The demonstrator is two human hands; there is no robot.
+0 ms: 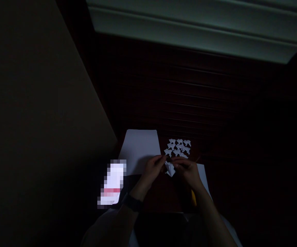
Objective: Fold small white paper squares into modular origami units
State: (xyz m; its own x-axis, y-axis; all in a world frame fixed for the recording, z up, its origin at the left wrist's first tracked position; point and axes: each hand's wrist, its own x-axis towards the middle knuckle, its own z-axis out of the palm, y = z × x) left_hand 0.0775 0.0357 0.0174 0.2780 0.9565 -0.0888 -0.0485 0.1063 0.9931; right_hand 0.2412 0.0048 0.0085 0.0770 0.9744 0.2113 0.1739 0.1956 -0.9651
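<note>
Between both hands is a small white folded paper figure (170, 169), its pointed end toward me. My left hand (154, 167) pinches its left side, with a dark band on that wrist. On the other side my right hand (187, 168) has its fingers closed on the paper's right edge. Just beyond the hands, several finished-looking folded paper figures (179, 146) lie in rows on the dark table. The dim light hides the finer folds and some fingertips.
A stack of white paper (140, 147) lies at the left. Near it glows a blurred-out screen (112, 181). More white paper (202, 175) is partly behind my right forearm, beside a yellow object (193, 198). Dark slatted panelling (176, 85) rises behind the table.
</note>
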